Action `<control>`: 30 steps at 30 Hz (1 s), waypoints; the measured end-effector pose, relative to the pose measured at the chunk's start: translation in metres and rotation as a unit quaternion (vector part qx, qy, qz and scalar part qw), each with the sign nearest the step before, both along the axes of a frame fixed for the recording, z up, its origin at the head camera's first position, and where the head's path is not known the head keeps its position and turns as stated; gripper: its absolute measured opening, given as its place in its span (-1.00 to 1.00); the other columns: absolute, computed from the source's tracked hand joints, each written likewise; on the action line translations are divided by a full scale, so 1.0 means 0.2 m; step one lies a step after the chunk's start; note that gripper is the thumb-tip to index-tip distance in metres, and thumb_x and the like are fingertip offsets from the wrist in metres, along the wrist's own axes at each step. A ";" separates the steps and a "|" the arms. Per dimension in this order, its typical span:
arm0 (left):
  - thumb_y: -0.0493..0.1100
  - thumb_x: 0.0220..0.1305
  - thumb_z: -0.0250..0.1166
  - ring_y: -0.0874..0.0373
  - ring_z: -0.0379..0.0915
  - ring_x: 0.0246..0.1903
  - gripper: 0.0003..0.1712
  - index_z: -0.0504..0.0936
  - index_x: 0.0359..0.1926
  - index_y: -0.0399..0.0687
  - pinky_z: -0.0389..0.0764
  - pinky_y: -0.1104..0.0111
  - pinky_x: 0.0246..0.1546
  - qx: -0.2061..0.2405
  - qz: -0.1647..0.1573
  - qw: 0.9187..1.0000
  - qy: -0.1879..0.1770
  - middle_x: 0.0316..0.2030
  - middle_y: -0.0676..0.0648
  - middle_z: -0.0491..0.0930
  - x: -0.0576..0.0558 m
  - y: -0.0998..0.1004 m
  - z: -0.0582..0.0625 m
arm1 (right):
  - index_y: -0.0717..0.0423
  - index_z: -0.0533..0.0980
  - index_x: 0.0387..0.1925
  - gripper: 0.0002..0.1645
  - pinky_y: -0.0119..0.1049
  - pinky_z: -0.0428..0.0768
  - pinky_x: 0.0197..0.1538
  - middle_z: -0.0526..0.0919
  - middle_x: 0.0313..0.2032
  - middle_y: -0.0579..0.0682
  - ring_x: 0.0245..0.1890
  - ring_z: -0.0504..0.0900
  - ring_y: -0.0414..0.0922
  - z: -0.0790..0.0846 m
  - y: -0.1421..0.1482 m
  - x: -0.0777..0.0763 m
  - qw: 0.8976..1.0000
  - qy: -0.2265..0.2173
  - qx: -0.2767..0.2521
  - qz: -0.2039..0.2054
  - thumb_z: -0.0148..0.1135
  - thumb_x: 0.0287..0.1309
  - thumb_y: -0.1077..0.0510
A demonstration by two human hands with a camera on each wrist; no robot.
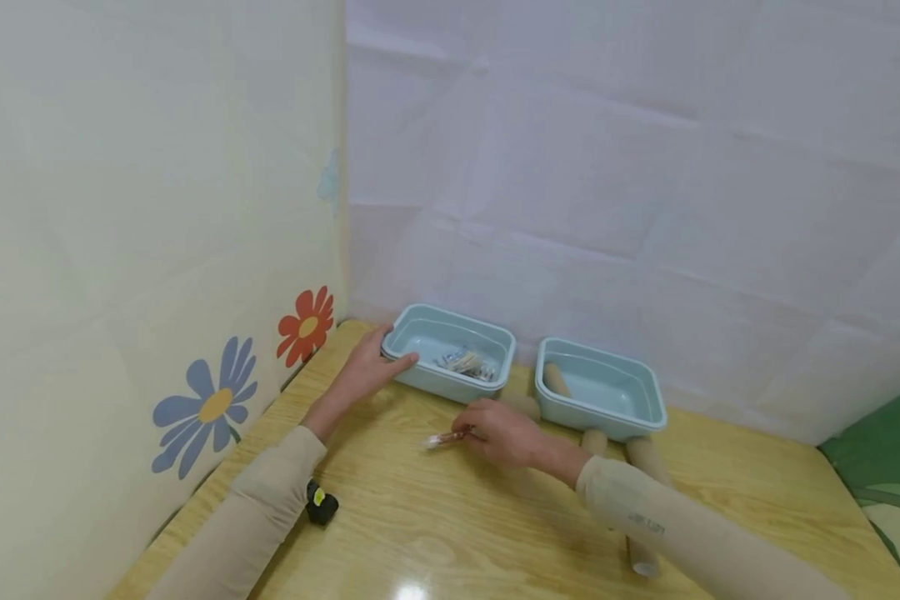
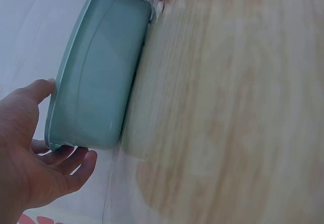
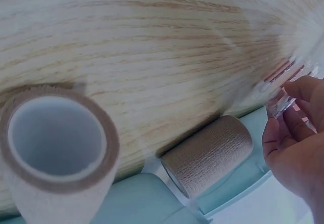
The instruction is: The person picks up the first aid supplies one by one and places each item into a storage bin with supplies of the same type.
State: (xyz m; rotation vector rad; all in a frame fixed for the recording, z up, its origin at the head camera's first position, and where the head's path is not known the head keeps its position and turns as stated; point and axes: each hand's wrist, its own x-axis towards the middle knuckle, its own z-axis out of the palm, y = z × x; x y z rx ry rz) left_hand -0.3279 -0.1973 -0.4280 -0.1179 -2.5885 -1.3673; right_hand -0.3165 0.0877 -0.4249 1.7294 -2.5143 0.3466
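Observation:
My left hand [image 1: 363, 364] holds the left corner of a light blue plastic bin [image 1: 442, 382], which stands on the table with several small clear packets [image 1: 467, 364] inside. In the left wrist view, the thumb is at the rim of the bin [image 2: 96, 72] and curled fingers lie against its end. In front of this bin, my right hand [image 1: 506, 433] pinches a small clear plastic packet of cotton swabs [image 1: 444, 439], their white tips pointing left. The right wrist view shows fingertips on the crinkled wrapper [image 3: 280, 104].
A second light blue bin [image 1: 600, 417] stands to the right, with a tan bandage roll [image 1: 557, 381] inside. More tan rolls lie around it, one [image 3: 210, 153] by the bins and another [image 1: 642, 558] under the right forearm. Walls border the wooden table [image 1: 450, 533] behind and left.

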 end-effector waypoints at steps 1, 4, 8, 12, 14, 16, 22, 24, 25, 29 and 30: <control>0.10 0.39 0.34 -0.32 0.17 0.37 0.01 0.06 0.53 -0.42 0.23 -0.13 0.36 -0.001 0.000 1.000 0.002 0.41 -0.45 0.19 0.00 0.00 0.00 | 0.07 0.70 -0.08 -0.80 -0.28 0.59 0.00 0.68 -0.16 -0.08 -0.11 0.61 -0.14 0.00 0.00 0.00 1.000 0.002 -0.001 0.000 0.37 0.27 0.27; 0.10 0.40 0.34 -0.32 0.17 0.36 0.00 0.06 0.52 -0.43 0.23 -0.13 0.36 -0.005 0.000 1.000 0.005 0.40 -0.46 0.20 -0.01 -0.01 -0.01 | 0.07 0.70 -0.08 -0.79 -0.27 0.60 -0.01 0.69 -0.16 -0.08 -0.13 0.62 -0.14 0.02 0.01 -0.01 1.000 0.010 -0.002 0.003 0.37 0.25 0.28; 0.11 0.39 0.34 -0.32 0.17 0.37 0.01 0.06 0.52 -0.43 0.22 -0.13 0.36 -0.006 0.000 1.000 0.004 0.41 -0.45 0.19 -0.02 -0.01 -0.01 | 0.11 0.69 -0.09 -0.78 -0.27 0.59 0.00 0.70 -0.16 -0.06 -0.12 0.63 -0.14 0.03 0.01 -0.02 1.000 0.008 -0.006 0.010 0.39 0.22 0.29; 0.12 0.39 0.34 -0.32 0.16 0.38 0.02 0.05 0.53 -0.42 0.22 -0.13 0.36 -0.005 0.001 1.000 0.001 0.42 -0.45 0.18 -0.02 -0.01 -0.02 | 0.14 0.69 -0.09 -0.79 -0.29 0.60 -0.02 0.72 -0.16 -0.06 -0.12 0.65 -0.16 0.07 0.02 -0.02 1.000 0.004 -0.009 0.011 0.39 0.23 0.30; 0.12 0.39 0.34 -0.31 0.16 0.38 0.02 0.06 0.53 -0.41 0.23 -0.13 0.36 -0.005 0.002 1.000 0.001 0.41 -0.45 0.19 -0.03 -0.01 -0.01 | 0.13 0.69 -0.08 -0.79 -0.31 0.61 -0.04 0.73 -0.16 -0.07 -0.13 0.66 -0.18 0.09 0.02 -0.03 1.000 0.007 -0.009 0.008 0.38 0.24 0.30; 0.11 0.39 0.34 -0.32 0.16 0.37 0.02 0.06 0.53 -0.42 0.23 -0.14 0.35 -0.005 0.002 1.000 0.004 0.41 -0.45 0.19 -0.03 -0.01 -0.01 | 0.13 0.70 -0.07 -0.79 -0.33 0.61 -0.05 0.74 -0.15 -0.08 -0.13 0.66 -0.20 0.11 0.02 -0.03 1.000 0.008 -0.008 0.005 0.36 0.26 0.30; 0.13 0.38 0.35 -0.31 0.15 0.38 0.04 0.05 0.53 -0.41 0.22 -0.14 0.36 0.000 0.000 1.000 0.001 0.42 -0.44 0.18 -0.03 -0.01 -0.03 | 0.17 0.70 -0.08 -0.77 -0.32 0.61 -0.04 0.74 -0.15 -0.06 -0.14 0.67 -0.18 0.14 0.03 -0.04 0.999 0.006 -0.029 0.020 0.33 0.23 0.34; 0.13 0.38 0.34 -0.32 0.13 0.39 0.04 0.04 0.53 -0.42 0.21 -0.14 0.36 -0.001 -0.001 1.000 0.000 0.43 -0.45 0.16 -0.04 -0.01 -0.03 | 0.17 0.70 -0.08 -0.78 -0.31 0.61 -0.03 0.74 -0.15 -0.05 -0.13 0.67 -0.17 0.15 0.04 -0.05 0.999 0.008 -0.032 0.019 0.33 0.23 0.35; 0.13 0.39 0.34 -0.33 0.13 0.39 0.04 0.03 0.53 -0.43 0.21 -0.15 0.36 -0.001 -0.001 1.000 0.000 0.43 -0.45 0.16 -0.04 -0.01 -0.04 | 0.17 0.70 -0.08 -0.78 -0.31 0.61 -0.03 0.74 -0.15 -0.05 -0.13 0.66 -0.17 0.16 0.04 -0.05 0.999 0.008 -0.032 0.015 0.33 0.24 0.35; 0.13 0.39 0.33 -0.33 0.11 0.39 0.04 0.03 0.53 -0.44 0.20 -0.15 0.36 -0.004 -0.001 1.000 0.001 0.43 -0.46 0.15 -0.04 -0.02 -0.04 | 0.14 0.70 -0.05 -0.79 -0.29 0.62 -0.04 0.74 -0.13 -0.06 -0.12 0.67 -0.15 0.20 0.03 -0.06 1.000 0.002 -0.023 -0.003 0.31 0.30 0.31; 0.13 0.39 0.33 -0.33 0.11 0.40 0.04 0.03 0.53 -0.43 0.20 -0.16 0.36 -0.003 -0.001 1.000 0.000 0.43 -0.46 0.15 -0.04 -0.02 -0.03 | 0.13 0.69 -0.04 -0.79 -0.29 0.63 -0.05 0.74 -0.13 -0.06 -0.11 0.67 -0.16 0.21 0.03 -0.06 1.000 -0.003 -0.023 -0.008 0.30 0.32 0.31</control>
